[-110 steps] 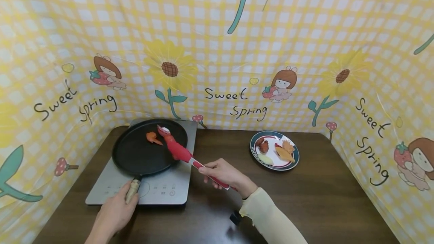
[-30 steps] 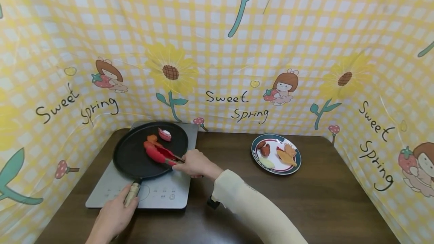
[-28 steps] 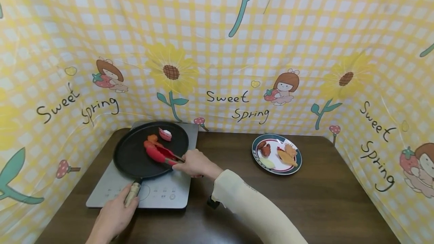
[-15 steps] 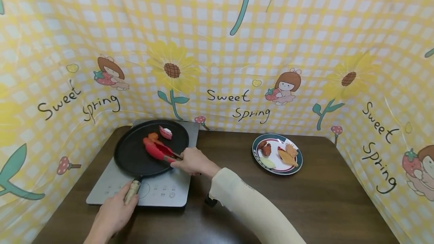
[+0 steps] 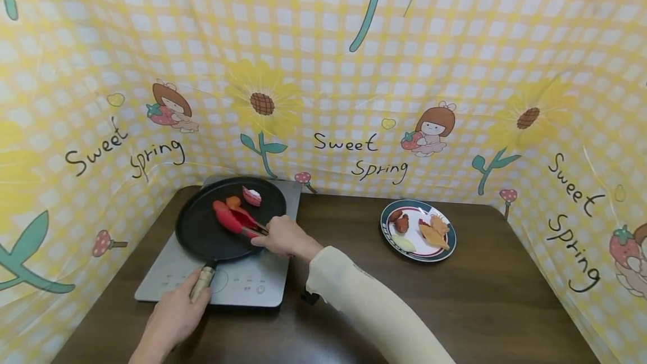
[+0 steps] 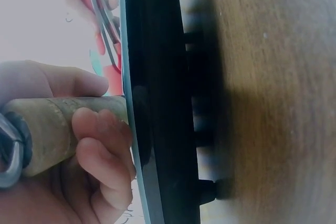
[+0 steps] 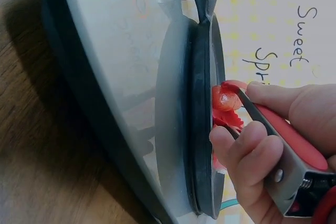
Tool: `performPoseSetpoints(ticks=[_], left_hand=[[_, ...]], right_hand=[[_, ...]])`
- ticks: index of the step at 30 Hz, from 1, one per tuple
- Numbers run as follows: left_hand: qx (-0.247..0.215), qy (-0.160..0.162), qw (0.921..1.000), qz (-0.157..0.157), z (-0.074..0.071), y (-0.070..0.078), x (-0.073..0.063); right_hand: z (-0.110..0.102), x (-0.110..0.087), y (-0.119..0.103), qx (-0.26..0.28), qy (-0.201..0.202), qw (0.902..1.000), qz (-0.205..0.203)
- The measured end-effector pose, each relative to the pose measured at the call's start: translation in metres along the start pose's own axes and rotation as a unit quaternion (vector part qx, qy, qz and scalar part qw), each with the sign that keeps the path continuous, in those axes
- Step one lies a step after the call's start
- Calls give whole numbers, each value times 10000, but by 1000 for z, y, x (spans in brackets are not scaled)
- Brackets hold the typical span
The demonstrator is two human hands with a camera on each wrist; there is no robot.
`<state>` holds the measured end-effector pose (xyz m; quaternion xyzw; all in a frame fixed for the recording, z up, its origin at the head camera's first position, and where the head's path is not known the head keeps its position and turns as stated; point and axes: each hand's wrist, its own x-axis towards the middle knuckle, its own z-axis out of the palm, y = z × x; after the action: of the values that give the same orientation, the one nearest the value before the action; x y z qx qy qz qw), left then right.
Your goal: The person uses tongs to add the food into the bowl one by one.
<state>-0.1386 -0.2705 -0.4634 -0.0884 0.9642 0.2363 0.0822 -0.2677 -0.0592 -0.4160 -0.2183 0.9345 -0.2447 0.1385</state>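
My left hand [image 5: 174, 313] grips the tan handle [image 5: 203, 282] of a flat black frying pan [image 5: 199, 237], fingers curled round it in the left wrist view. The pan sits on a silver induction cooktop [image 5: 164, 280]. My right hand [image 5: 287, 236] holds red-tipped metal tongs [image 5: 229, 219], with the fingers and thumb on their arms [image 7: 273, 145]. The tong tips are low in the pan, right at an orange food piece [image 5: 233, 202] that they partly cover. Farther back in the pan lies a pink piece with a white top [image 5: 253, 197], apart from the tongs.
At the right on the dark wooden table [image 5: 480, 280] stands a green-rimmed plate [image 5: 386, 235]. It holds brown pieces [image 5: 401, 222], a pale slice [image 5: 403, 242] and a golden food piece [image 5: 433, 236]. A yellow checked cloth [image 5: 333, 100] rises behind and at both sides.
The tongs have left the pink piece, which now lies in the pan, and have moved left and nearer to the orange piece. The left hand keeps its grip. Lately the view shifts slightly.
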Motion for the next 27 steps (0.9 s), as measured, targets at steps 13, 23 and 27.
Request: performPoseSetpoints(ticks=[13, 23, 27], left_hand=[[-56, -172, 9997, -159, -2, 1, 0], [-4, -108, 9997, -236, -2, 3, 0], [-34, -142, 9996, -239, 0, 3, -1]], right_hand=[[5, 7, -10, -169, 160, 9997, 29], [8, 12, -16, -392, 338, 9986, -53], [9, 15, -19, -462, 391, 9982, 8]])
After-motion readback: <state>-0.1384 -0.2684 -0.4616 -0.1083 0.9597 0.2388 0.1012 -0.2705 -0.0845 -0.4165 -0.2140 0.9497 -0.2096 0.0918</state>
